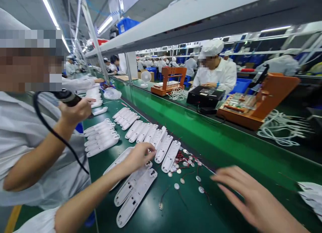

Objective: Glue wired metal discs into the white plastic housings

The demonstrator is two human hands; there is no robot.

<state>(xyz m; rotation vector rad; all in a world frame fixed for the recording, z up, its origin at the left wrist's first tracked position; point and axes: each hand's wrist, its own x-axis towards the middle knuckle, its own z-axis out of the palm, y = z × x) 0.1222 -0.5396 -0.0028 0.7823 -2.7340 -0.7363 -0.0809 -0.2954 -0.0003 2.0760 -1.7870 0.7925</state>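
My left hand (141, 156) reaches over a row of white plastic shells (171, 156). Its fingers are curled together at the near end of one shell, and what they pinch, if anything, is hidden. Below that hand lie larger white half shells (137, 197) with small dark cutouts, side by side and slanted. My right hand (243, 191), slightly blurred, hovers to the right with fingers stretched and thumb apart. Between the hands, small round discs with thin red and black wires (186, 160) are heaped beside the shells. Several discs (176, 186) lie loose nearer me.
A co-worker at left holds a dark corded tool (66, 97) close to stacked white shells (100, 137). A green ledge (201, 134) runs behind the table. Beyond it stand orange fixtures (266, 102), a black box (205, 98) and white cables (281, 129). White parts (310, 196) lie far right.
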